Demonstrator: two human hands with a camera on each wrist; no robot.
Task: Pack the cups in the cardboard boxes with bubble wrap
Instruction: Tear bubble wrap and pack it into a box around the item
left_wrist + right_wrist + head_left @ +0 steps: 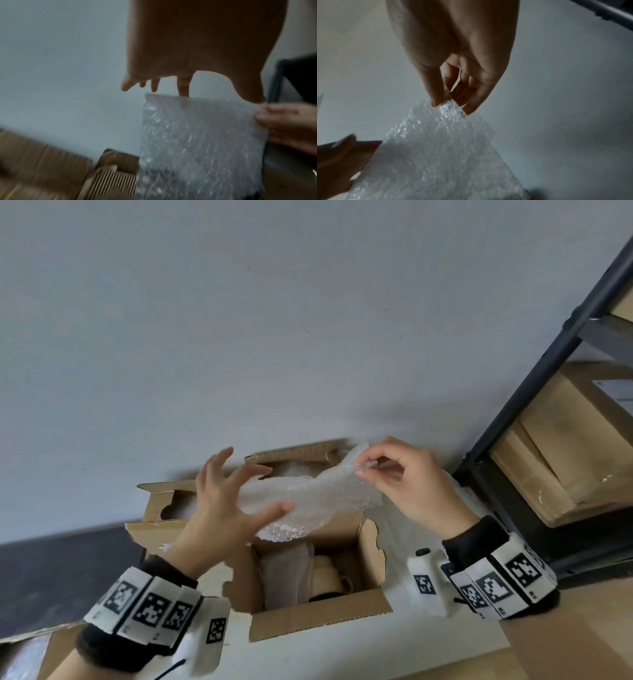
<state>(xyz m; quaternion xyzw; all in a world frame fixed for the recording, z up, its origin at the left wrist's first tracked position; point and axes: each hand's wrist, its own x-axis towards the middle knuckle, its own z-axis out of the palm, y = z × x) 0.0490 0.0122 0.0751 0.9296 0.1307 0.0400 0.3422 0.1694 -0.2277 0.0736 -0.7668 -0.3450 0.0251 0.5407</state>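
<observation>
A clear sheet of bubble wrap (308,494) hangs above an open cardboard box (318,616). My right hand (359,467) pinches the sheet's upper corner between thumb and forefinger; the pinch (448,106) shows closely in the right wrist view. My left hand (274,487) is spread with straight fingers, its thumb and forefinger touching the sheet's left end (202,142). Inside the box lie a beige cup (329,575) with a handle and a bubble-wrapped bundle (286,573) beside it.
Two more open cardboard boxes stand behind, one at the left (161,501) and one at the back (298,455), both holding wrapped shapes. A black metal shelf (534,412) with flat cardboard (565,446) stands at the right. A grey wall rises just behind.
</observation>
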